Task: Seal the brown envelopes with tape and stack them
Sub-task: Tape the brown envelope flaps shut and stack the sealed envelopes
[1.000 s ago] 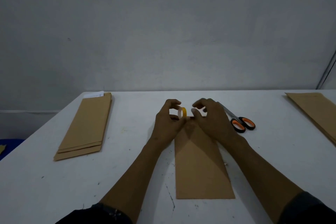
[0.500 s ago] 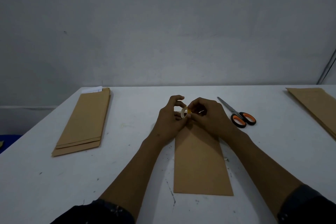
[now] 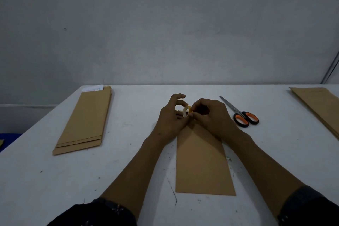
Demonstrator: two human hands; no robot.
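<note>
Both hands on the tape roll above an envelope

A white table carries a brown envelope lying lengthwise at its centre. A stack of envelopes lies to the left, another stack at the right edge. Scissors rest just right of the hands. The left hand pinches a small tape roll over the envelope's far end; the right hand has its fingers curled against the roll

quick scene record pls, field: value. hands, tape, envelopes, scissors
left hand: holds tape roll
right hand: fingertips pinch at the roll's edge
envelope in work: flat on table, far end under the hands
left stack: brown envelopes, white paper showing at far end
right stack: brown envelopes, partly out of frame
scissors: closed, right of the hands, untouched
</note>
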